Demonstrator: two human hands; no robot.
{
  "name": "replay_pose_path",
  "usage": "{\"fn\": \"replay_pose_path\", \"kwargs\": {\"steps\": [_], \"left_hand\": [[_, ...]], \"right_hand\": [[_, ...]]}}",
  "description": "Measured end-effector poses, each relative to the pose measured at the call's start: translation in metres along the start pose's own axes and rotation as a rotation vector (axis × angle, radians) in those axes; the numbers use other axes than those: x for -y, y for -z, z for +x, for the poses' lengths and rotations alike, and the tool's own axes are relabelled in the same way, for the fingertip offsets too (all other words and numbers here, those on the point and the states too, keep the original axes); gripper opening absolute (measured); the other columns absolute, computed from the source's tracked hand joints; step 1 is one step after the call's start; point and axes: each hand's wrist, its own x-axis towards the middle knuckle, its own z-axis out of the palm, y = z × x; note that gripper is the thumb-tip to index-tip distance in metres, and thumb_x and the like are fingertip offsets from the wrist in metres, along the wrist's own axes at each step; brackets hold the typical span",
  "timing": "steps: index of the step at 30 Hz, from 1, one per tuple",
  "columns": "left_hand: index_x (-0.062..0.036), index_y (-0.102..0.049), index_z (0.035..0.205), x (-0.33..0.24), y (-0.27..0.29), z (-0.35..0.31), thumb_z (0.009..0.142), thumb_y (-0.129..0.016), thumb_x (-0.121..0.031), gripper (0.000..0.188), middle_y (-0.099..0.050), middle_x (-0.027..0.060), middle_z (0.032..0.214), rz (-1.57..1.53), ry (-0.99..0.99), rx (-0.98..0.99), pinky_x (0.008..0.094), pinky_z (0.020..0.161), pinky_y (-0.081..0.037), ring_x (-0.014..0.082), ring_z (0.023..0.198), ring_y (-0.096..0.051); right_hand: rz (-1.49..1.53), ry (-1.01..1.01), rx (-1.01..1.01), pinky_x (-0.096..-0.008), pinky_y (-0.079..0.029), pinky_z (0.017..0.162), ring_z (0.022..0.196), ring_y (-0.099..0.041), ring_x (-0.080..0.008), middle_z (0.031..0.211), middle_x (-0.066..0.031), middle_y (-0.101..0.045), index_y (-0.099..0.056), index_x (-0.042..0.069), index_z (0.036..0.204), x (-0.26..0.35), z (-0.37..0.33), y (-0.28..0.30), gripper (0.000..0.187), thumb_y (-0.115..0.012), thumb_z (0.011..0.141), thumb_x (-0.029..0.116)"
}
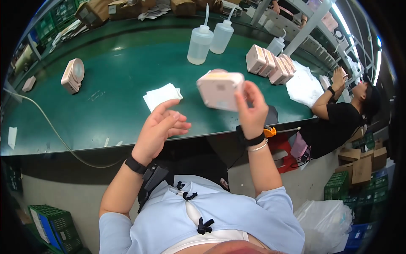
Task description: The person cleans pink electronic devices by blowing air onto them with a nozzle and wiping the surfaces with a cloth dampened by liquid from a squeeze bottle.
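Observation:
Above the near part of the green bench, my right hand (253,108) pinches a pale pink, rounded square device (220,91) by its right edge. The device is tilted and slightly blurred, and a rounded part shows behind its top edge. My left hand (163,127) is held apart from it with the fingers stretched out and nothing in them. Just beyond my left fingers lies a folded white cloth or paper (163,96). A similar pink device with a round disc (73,75) stands at the left of the bench.
Two squeeze bottles (200,44) stand at the back of the green bench (118,122). Several pink devices (270,63) stand in a row at right, beside white sheeting (303,84). A cable (48,120) crosses the left side. A co-worker (338,120) sits at right.

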Motion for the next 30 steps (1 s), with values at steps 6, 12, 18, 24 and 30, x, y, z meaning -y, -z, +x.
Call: {"fn": "replay_pose_path", "kwargs": {"steps": [6, 12, 18, 24, 30], "left_hand": [[-0.0042, -0.053, 0.13, -0.001, 0.024, -0.028, 0.102, -0.053, -0.017, 0.031, -0.065, 0.0064, 0.104, 0.124, 0.019, -0.077, 0.0308, 0.081, -0.057, 0.0167, 0.093, -0.067], [-0.0044, -0.055, 0.126, 0.008, 0.042, -0.05, 0.1, -0.055, -0.019, 0.03, -0.065, 0.0055, 0.103, 0.177, 0.063, -0.121, 0.0286, 0.081, -0.054, 0.0145, 0.093, -0.065], [-0.0037, -0.056, 0.125, 0.002, 0.054, -0.071, 0.099, -0.058, -0.017, 0.03, -0.065, 0.0047, 0.102, 0.241, 0.08, -0.163, 0.0282, 0.082, -0.052, 0.0143, 0.094, -0.063], [-0.003, -0.061, 0.117, -0.027, 0.061, -0.056, 0.093, -0.064, -0.014, 0.027, -0.066, 0.0049, 0.096, 0.822, -0.154, -0.184, 0.0291, 0.079, -0.051, 0.016, 0.091, -0.063], [-0.0057, -0.065, 0.112, -0.037, 0.08, 0.025, 0.083, -0.071, -0.015, 0.031, -0.064, 0.0099, 0.091, 1.595, -0.272, -0.264, 0.0319, 0.073, -0.051, 0.0223, 0.085, -0.064]], "right_hand": [[0.329, -0.136, -0.328, -0.0265, -0.053, 0.081, 0.091, -0.065, -0.0135, 0.105, -0.0104, -0.067, -0.054, -0.005, 0.115, -0.078, 0.097, 0.011, 0.039, -0.076, 0.086, 0.009], [-0.163, -0.236, -0.434, -0.0346, -0.052, 0.086, 0.092, -0.065, -0.0246, 0.097, -0.0135, -0.063, -0.052, -0.002, 0.109, -0.14, 0.141, -0.023, 0.051, -0.083, 0.074, 0.019], [-0.684, -0.227, -0.285, -0.0358, -0.051, 0.083, 0.093, -0.06, -0.0249, 0.1, -0.0127, -0.06, -0.057, 0.002, 0.1, -0.18, 0.144, -0.022, 0.052, -0.087, 0.068, 0.029], [-0.37, -0.109, -0.146, -0.0335, -0.05, 0.082, 0.093, -0.058, -0.0198, 0.121, -0.0117, -0.049, -0.062, 0.005, 0.105, -0.103, 0.107, -0.03, 0.038, -0.082, 0.078, 0.024], [0.164, -0.339, 0.622, -0.0232, -0.049, 0.073, 0.082, -0.06, -0.0083, 0.101, -0.0017, -0.062, -0.063, 0.004, 0.108, 0.018, 0.031, -0.065, 0.025, -0.073, 0.086, 0.009]]}}
